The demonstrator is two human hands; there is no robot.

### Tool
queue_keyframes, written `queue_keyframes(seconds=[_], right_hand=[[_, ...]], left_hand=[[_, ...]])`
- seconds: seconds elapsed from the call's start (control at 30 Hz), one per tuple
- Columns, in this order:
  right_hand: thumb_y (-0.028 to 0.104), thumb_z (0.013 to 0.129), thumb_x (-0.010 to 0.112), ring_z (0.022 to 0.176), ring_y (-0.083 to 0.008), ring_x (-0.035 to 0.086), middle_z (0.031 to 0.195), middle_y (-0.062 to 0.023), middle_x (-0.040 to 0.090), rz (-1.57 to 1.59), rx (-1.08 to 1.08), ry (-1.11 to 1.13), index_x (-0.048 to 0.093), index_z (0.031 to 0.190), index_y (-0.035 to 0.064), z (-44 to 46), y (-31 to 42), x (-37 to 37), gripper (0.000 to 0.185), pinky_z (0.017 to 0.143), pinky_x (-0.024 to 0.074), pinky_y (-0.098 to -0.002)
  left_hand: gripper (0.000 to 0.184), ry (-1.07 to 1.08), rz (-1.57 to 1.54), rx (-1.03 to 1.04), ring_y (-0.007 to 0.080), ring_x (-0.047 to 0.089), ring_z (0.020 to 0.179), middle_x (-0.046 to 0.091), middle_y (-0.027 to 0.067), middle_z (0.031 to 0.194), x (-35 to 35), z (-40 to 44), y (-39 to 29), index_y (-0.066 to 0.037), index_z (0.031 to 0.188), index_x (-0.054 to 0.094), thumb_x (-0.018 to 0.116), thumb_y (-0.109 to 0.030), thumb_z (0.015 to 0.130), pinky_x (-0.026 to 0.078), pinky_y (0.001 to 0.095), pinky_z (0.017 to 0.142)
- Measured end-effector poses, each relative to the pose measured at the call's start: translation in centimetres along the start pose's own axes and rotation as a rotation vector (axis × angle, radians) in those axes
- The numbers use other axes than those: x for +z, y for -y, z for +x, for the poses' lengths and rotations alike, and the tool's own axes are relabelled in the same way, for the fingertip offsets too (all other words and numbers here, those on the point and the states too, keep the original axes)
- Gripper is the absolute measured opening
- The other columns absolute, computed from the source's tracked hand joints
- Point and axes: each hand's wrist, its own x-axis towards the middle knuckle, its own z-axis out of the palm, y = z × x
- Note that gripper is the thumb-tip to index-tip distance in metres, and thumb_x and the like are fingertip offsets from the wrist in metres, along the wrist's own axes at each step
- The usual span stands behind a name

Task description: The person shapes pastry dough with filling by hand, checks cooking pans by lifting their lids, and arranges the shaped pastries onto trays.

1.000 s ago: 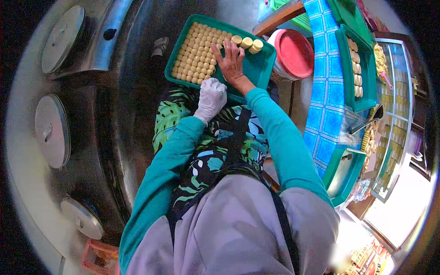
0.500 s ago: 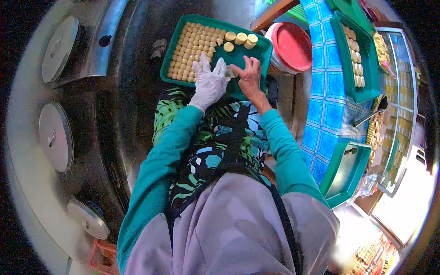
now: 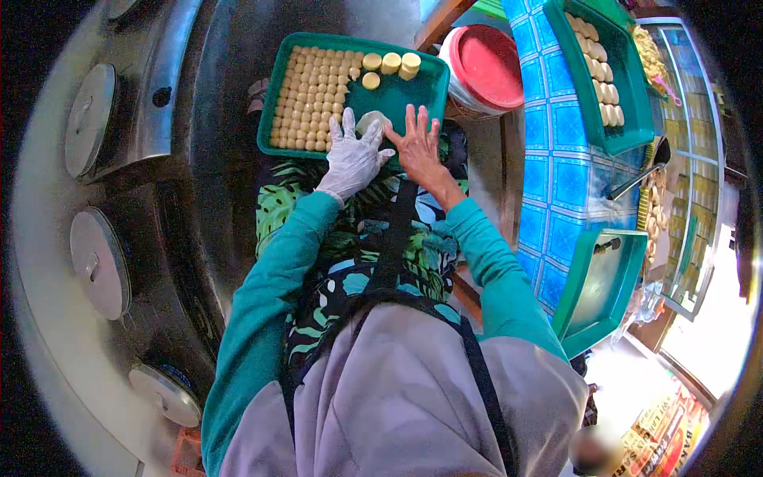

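A green tray (image 3: 421, 67) rests across the lap, its left part filled with rows of small round dough balls (image 3: 310, 95). Several thicker yellow rounds (image 3: 391, 63) stand at its back right. A flat pale dough disc (image 3: 371, 122) lies between my hands near the tray's front. My left hand (image 3: 352, 155), in a clear glove, has its fingers spread at the disc's left side. My right hand (image 3: 417, 151) is bare, fingers apart, its thumb at the disc's right edge.
A white bucket with a red lid (image 3: 489, 67) stands right of the tray. Farther right, a blue-checked table (image 3: 548, 183) bears a green tray of oblong pieces (image 3: 606, 87); another green tray (image 3: 600, 290) is nearer. Round metal lids (image 3: 99, 262) are at the left.
A yellow round was set down below the back row. Both hands have come together around a pale disc, which now lies flatter between them. The view has shifted.
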Motion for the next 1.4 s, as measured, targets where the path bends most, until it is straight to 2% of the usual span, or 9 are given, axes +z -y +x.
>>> queue_keyframes(seconds=[0.17,0.23,0.43,0.6,0.7,1.1,1.13,1.37,1.4], right_hand=[[0.009,0.088,0.047,0.134,-0.0517,0.023,0.145,-0.0318,0.028,0.178,0.066,-0.012,0.060,0.123,0.0260,0.9,-0.8,-0.8,0.041,0.104,0.0201,-0.0678],[0.007,0.087,0.047,0.135,-0.0519,0.022,0.145,-0.0319,0.027,0.155,0.044,-0.056,0.060,0.123,0.0275,1.4,-0.8,0.1,0.044,0.105,0.0197,-0.0674],[-0.001,0.080,0.050,0.133,-0.0483,0.023,0.146,-0.0265,0.026,0.109,0.045,0.031,0.061,0.124,0.0340,2.1,-1.8,-0.8,0.057,0.103,0.0241,-0.0654],[0.002,0.081,0.050,0.133,-0.0486,0.024,0.144,-0.0274,0.029,0.099,0.035,-0.036,0.064,0.120,0.0312,2.1,-2.1,0.3,0.050,0.104,0.0218,-0.0658],[0.006,0.083,0.050,0.134,-0.0502,0.024,0.144,-0.0284,0.030,0.103,0.030,-0.005,0.062,0.122,0.0296,1.7,-1.7,-1.3,0.047,0.105,0.0197,-0.0672],[0.013,0.086,0.050,0.133,-0.0521,0.025,0.143,-0.0321,0.030,0.058,0.041,0.124,0.062,0.120,0.0239,1.6,-0.9,-1.0,0.038,0.105,0.0198,-0.0674],[0.013,0.087,0.048,0.133,-0.0528,0.024,0.143,-0.0328,0.030,0.140,0.052,-0.009,0.062,0.121,0.0241,2.3,-0.6,-1.1,0.039,0.106,0.0178,-0.0674],[0.010,0.087,0.047,0.135,-0.0546,0.018,0.145,-0.0335,0.025,0.190,0.073,0.004,0.059,0.127,0.0253,4.0,-0.3,0.1,0.045,0.105,0.0179,-0.0684],[0.004,0.081,0.049,0.129,-0.0467,0.029,0.138,-0.0269,0.033,0.058,0.011,-0.122,0.060,0.125,0.0295,4.1,-0.1,0.8,0.052,0.101,0.0258,-0.0614]], left_hand=[[0.059,0.062,0.009,0.016,0.0521,0.026,0.134,0.048,0.0057,0.141,-0.3,0.6,0.0,-0.011,0.136,0.049,0.046,-0.051,0.092,0.012,0.0706,0.105],[0.057,-0.177,-0.055,0.013,0.0517,0.027,0.134,0.050,0.0063,0.140,0.5,0.9,-0.2,-0.011,0.136,0.050,0.049,-0.048,0.092,0.011,0.0716,0.105],[0.061,-0.177,-0.039,0.020,0.0528,0.025,0.134,0.049,0.0094,0.139,0.8,2.3,-0.1,-0.006,0.134,0.051,0.052,-0.047,0.089,0.007,0.0719,0.105],[0.055,-0.039,0.012,0.017,0.0514,0.026,0.135,0.047,0.0031,0.142,0.6,2.7,0.3,-0.011,0.134,0.051,0.051,-0.044,0.091,0.006,0.0729,0.105],[0.054,-0.174,-0.008,0.018,0.0523,0.026,0.135,0.047,0.0037,0.142,0.4,2.3,0.1,-0.012,0.133,0.053,0.051,-0.045,0.091,0.006,0.0728,0.105],[0.055,-0.053,-0.041,0.018,0.0500,0.032,0.131,0.047,0.0071,0.141,0.7,0.3,-1.2,-0.007,0.128,0.056,0.050,-0.048,0.092,0.019,0.0711,0.103],[0.055,-0.217,-0.048,0.021,0.0494,0.035,0.130,0.050,0.0072,0.138,0.8,0.3,-1.0,-0.005,0.127,0.057,0.048,-0.047,0.093,0.019,0.0701,0.103],[0.059,-0.170,-0.042,-0.079,0.0497,0.033,0.130,0.050,0.0094,0.137,0.2,-1.2,-0.3,-0.006,0.132,0.053,0.049,-0.050,0.091,0.019,0.0694,0.103],[0.059,-0.171,-0.080,-0.111,0.0504,0.029,0.133,0.048,0.0094,0.139,0.2,-1.4,-0.4,-0.006,0.133,0.052,0.047,-0.049,0.092,0.015,0.0700,0.105]])
